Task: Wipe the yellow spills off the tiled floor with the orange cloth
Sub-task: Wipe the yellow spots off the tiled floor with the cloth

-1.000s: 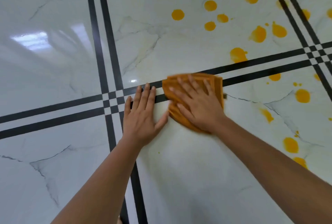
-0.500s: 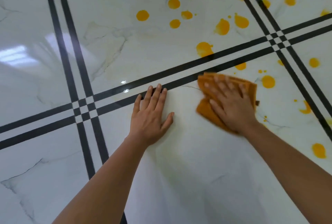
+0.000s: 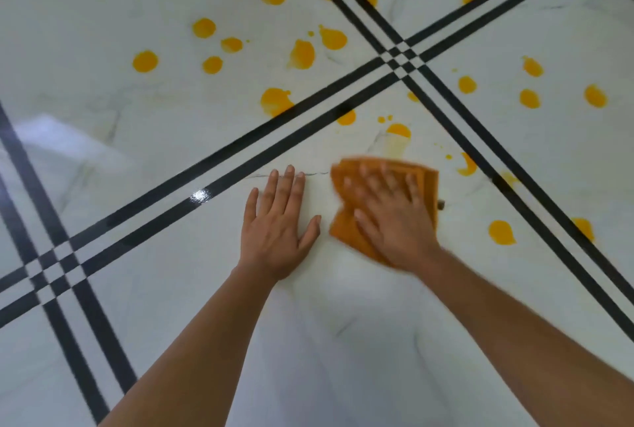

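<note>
Since the earlier frame, the orange cloth [image 3: 346, 231] had slid rightward along the tiled floor [image 3: 343, 341] under the right hand [image 3: 394, 217], toward a half-smeared yellow spill [image 3: 398, 133] just beyond it. That hand lay flat on the folded cloth, fingers spread wide and blurred, pressing rather than gripping. Just beside it, the left hand [image 3: 278, 224] rested palm-down on bare tile, fingers extended and holding nothing. More yellow spills [image 3: 502, 233] dotted the tiles beyond the black lines [image 3: 240, 159].

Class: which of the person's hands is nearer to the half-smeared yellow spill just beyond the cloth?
Right. The right hand lies on the cloth, just below the spill. The left hand rests flat on bare tile, farther to the left.
</note>
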`<state>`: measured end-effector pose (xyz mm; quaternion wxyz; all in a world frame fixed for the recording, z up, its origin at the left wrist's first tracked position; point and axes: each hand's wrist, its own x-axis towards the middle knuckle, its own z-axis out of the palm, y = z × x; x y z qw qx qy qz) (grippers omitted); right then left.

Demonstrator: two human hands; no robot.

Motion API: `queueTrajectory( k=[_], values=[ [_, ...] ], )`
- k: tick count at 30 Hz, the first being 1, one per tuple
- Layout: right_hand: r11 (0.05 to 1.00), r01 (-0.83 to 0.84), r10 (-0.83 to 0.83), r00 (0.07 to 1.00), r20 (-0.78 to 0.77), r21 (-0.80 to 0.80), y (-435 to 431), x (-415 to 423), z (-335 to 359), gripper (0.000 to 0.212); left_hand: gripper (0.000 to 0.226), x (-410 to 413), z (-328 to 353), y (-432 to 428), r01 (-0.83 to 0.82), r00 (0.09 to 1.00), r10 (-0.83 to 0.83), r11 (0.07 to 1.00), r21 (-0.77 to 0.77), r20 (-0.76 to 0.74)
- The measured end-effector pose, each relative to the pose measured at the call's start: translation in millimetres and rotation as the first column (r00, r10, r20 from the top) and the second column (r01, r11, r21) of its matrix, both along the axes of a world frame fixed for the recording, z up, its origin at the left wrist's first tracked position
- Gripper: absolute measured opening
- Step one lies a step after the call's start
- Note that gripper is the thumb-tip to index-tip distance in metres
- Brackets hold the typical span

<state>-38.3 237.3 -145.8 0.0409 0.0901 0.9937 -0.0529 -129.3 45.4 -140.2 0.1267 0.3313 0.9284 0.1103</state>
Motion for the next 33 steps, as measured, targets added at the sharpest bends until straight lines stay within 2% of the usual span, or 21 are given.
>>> queueTrajectory(
  k=[2, 3, 5, 7, 8, 9, 12, 13, 14, 15, 17, 19, 22, 24, 27, 29, 31, 33],
  values=[
    [0.986, -0.167, 0.168, 0.985, 0.045, -0.023, 4.2, 63.3, 1.5, 0.050, 0.074, 4.4, 0.3, 9.4, 0.023, 1.000, -0.023, 1.000, 0.001, 0.001],
    [0.985, -0.171, 0.172, 0.984, 0.047, -0.021, 16.3, 80.6, 0.8, 0.050, 0.073, 5.3, 0.0, 11.6, 0.034, 0.999, -0.034, 0.999, 0.003, -0.006],
    [1.000, 0.002, -0.002, 0.999, 0.041, 0.001, 42.8, 69.6, 0.1, 0.052, 0.072, 5.8, -1.8, 18.0, 0.054, 0.998, -0.054, 0.999, 0.007, -0.028],
    [0.964, 0.267, -0.266, 0.964, 0.021, -0.018, 55.3, 25.1, 3.5, 0.057, 0.072, 7.0, -4.0, 28.1, 0.085, 0.996, -0.085, 0.996, 0.008, -0.032],
    [0.943, 0.332, -0.331, 0.943, 0.027, -0.035, 52.6, 12.2, 2.8, 0.057, 0.072, 8.8, -5.8, 33.7, 0.098, 0.995, -0.098, 0.995, 0.009, -0.029],
    [0.944, 0.328, -0.328, 0.944, 0.023, -0.035, 45.9, 11.7, 1.2, 0.056, 0.073, 10.4, -6.5, 39.5, 0.113, 0.993, -0.113, 0.994, 0.006, -0.026],
    [0.998, 0.043, -0.042, 0.999, 0.028, -0.037, 28.2, 74.2, -2.0, 0.051, 0.073, 13.8, -6.1, 51.9, 0.130, 0.991, -0.130, 0.991, 0.001, -0.034],
    [0.999, -0.009, 0.011, 0.999, 0.044, -0.035, 30.0, 99.7, -2.8, 0.050, 0.073, 15.0, -6.3, 53.1, 0.134, 0.990, -0.134, 0.991, -0.005, -0.034],
    [1.000, 0.011, -0.010, 0.999, 0.039, -0.027, 41.3, 114.4, -4.5, 0.050, 0.072, 16.0, -6.0, 57.6, 0.148, 0.988, -0.148, 0.989, -0.010, -0.041],
    [0.994, 0.107, -0.106, 0.994, 0.031, -0.020, 56.4, 114.9, -4.7, 0.050, 0.072, 16.4, -5.8, 63.9, 0.167, 0.984, -0.167, 0.986, -0.010, -0.054],
    [0.926, 0.377, -0.376, 0.926, 0.015, -0.033, 82.3, 81.9, -1.8, 0.052, 0.072, 17.5, -4.3, 75.2, 0.192, 0.980, -0.193, 0.981, -0.023, -0.053],
    [0.871, 0.487, -0.484, 0.873, 0.058, -0.061, 91.7, 58.4, 2.6, 0.057, 0.071, 21.0, -3.3, 91.3, 0.225, 0.974, -0.226, 0.974, -0.029, -0.031],
    [0.942, 0.327, -0.323, 0.944, 0.071, -0.074, 82.2, 81.7, 1.4, 0.056, 0.071, 29.6, 2.6, 111.3, 0.276, 0.960, -0.278, 0.960, -0.052, -0.025],
    [0.945, 0.309, -0.297, 0.948, 0.113, -0.107, 84.1, 100.8, 8.8, 0.057, 0.073, 36.4, 9.7, 125.1, 0.288, 0.957, -0.290, 0.954, -0.082, -0.015],
    [0.894, 0.413, -0.380, 0.905, 0.191, -0.176, 95.3, 88.4, 20.3, 0.059, 0.077, 51.4, 24.2, 145.1, 0.227, 0.974, -0.227, 0.973, -0.039, -0.005],
    [0.826, 0.511, -0.488, 0.859, 0.152, -0.237, 92.4, 87.9, 27.3, 0.058, 0.077, 60.7, 33.4, 150.1, 0.176, 0.984, -0.176, 0.984, -0.012, 0.003],
    [0.727, 0.611, -0.616, 0.782, 0.094, -0.312, 89.0, 98.9, 35.6, 0.059, 0.078, 62.9, 38.9, 148.1, 0.222, 0.975, -0.222, 0.975, -0.023, -0.003],
    [0.648, 0.683, -0.686, 0.716, 0.131, -0.337, 88.6, 109.5, 40.2, 0.055, 0.077, 58.8, 42.6, 150.8, 0.278, 0.961, -0.278, 0.959, -0.056, 0.002]
  ],
)
